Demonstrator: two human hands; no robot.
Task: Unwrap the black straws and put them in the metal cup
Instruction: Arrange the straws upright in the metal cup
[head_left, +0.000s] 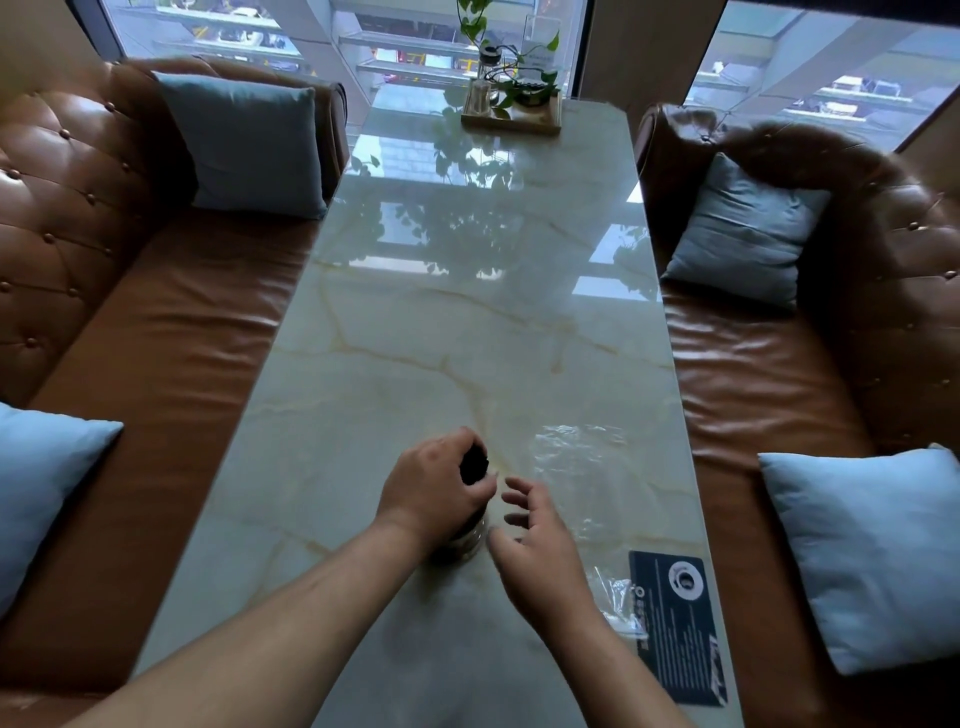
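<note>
My left hand (434, 488) is closed around a bundle of black straws (474, 464), whose dark ends stick out above my fingers. Below that hand the shiny metal cup (467, 540) stands on the marble table (415, 338), mostly hidden by my wrist. The straws appear to reach down into the cup, but the hand hides where they meet. My right hand (535, 540) hovers just right of the cup with its fingers spread and nothing in them. A clear plastic wrapper (582, 457) lies flat on the table to the right of both hands.
A dark printed card (675, 623) lies near the table's right edge with crumpled clear plastic (618, 597) beside it. A wooden tray with plants (511, 111) stands at the far end. Brown leather sofas (171, 322) with blue cushions (878, 551) flank both sides.
</note>
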